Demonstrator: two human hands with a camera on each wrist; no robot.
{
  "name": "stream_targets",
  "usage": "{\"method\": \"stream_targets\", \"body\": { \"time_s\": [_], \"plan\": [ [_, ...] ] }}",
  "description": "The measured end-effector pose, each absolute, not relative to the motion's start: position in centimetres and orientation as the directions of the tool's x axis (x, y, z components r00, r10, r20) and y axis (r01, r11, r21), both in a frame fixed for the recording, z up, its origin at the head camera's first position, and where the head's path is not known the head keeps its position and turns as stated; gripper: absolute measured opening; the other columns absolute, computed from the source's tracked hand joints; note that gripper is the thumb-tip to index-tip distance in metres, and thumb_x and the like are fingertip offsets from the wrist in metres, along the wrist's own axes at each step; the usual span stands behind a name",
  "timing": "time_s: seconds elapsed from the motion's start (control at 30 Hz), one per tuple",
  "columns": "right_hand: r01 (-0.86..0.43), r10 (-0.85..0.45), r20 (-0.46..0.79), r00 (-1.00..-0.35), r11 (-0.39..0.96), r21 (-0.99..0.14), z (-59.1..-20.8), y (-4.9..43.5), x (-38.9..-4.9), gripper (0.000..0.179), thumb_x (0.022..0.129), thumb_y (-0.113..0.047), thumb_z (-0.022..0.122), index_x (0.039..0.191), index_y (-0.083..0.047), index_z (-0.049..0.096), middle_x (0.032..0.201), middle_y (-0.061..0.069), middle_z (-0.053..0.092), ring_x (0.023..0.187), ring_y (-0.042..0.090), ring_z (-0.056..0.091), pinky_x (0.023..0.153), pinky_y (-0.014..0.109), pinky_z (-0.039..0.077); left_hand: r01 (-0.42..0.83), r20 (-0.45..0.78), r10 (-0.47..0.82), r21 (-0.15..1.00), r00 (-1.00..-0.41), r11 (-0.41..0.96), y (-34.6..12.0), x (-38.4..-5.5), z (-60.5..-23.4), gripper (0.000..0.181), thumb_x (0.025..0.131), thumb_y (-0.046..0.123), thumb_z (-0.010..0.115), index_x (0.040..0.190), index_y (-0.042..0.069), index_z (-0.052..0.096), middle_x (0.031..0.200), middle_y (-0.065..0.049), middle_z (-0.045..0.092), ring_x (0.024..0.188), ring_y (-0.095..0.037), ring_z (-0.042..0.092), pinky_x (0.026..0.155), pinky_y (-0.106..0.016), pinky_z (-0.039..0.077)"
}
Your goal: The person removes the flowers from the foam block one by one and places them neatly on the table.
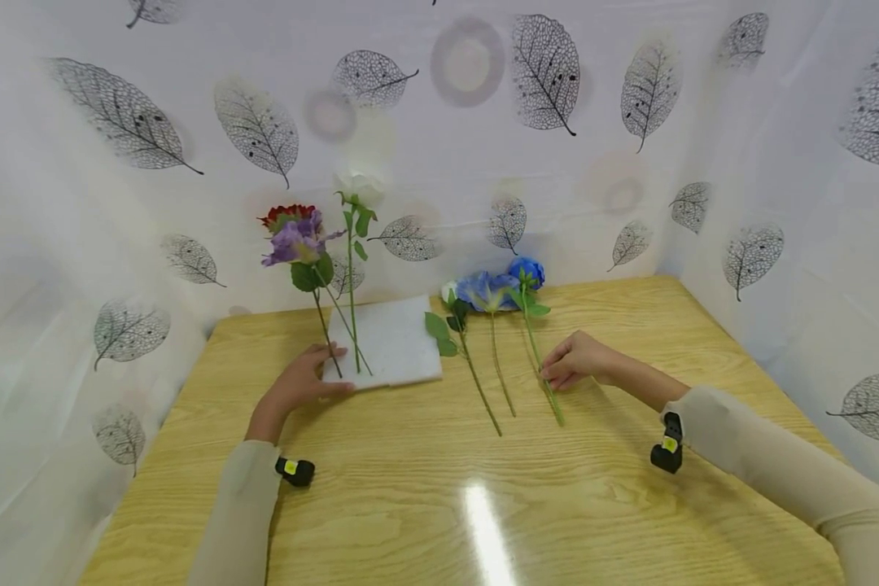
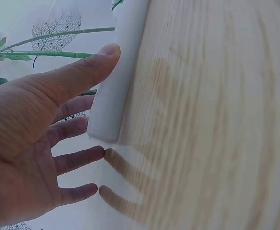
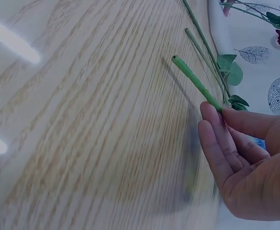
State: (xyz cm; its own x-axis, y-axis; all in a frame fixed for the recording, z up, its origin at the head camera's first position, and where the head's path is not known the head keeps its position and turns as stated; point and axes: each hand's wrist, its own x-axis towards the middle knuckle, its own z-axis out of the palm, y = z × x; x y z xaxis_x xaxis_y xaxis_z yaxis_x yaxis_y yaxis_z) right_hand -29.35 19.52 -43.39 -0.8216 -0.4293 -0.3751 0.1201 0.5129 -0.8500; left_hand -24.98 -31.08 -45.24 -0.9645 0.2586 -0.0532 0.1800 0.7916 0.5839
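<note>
My left hand (image 1: 303,378) is at the left side of a flat white foam-like block (image 1: 403,342). Its thumb touches the block's front edge, and its fairly straight fingers spread along the side in the left wrist view. Rising from the block are stems of a red flower (image 1: 286,214), a purple flower (image 1: 298,242) and a white rose (image 1: 362,190). My right hand (image 1: 575,358) pinches the green stem (image 3: 197,82) of a blue rose (image 1: 529,273) near its lower end. Beside it lie a paler blue flower (image 1: 487,289) and a small white rosebud (image 1: 449,290).
The wooden table (image 1: 381,488) carries everything, with a glare streak near its front. A white curtain (image 1: 469,155) printed with dark leaves hangs behind and at both sides. Wrist cameras, one of them a black camera (image 1: 295,471), sit on both sleeves.
</note>
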Motion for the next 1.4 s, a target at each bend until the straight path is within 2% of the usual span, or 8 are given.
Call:
{"method": "stream_targets", "body": {
  "time_s": [0.63, 1.4],
  "plan": [
    [0.117, -0.442, -0.394, -0.806, 0.532, -0.838, -43.7, 18.0, -29.2, 0.028, 0.093, -0.004, 0.071, 0.114, 0.015, 0.069, 0.081, 0.010, 0.077, 0.071, 0.016, 0.075, 0.073, 0.035, 0.065, 0.183, -0.047, 0.258, 0.584, -0.965, 0.791, -31.2, -24.9, -45.3, 0.082, 0.086, 0.040, 0.082, 0.151, 0.003, 0.048, 0.158, -0.028, 0.037, 0.145, -0.050, 0.035, 0.119, -0.064, 0.032],
    [0.115, -0.455, -0.392, -0.799, 0.525, -0.843, -43.4, 18.2, -29.5, 0.034, 0.094, -0.005, 0.070, 0.120, 0.016, 0.066, 0.085, 0.011, 0.078, 0.074, 0.017, 0.076, 0.074, 0.034, 0.065, 0.163, -0.063, 0.248, 0.596, -0.967, 0.786, -31.2, -24.9, -45.2, 0.084, 0.086, 0.040, 0.082, 0.152, 0.004, 0.046, 0.160, -0.026, 0.035, 0.147, -0.049, 0.033, 0.120, -0.063, 0.030]
  ]
}}
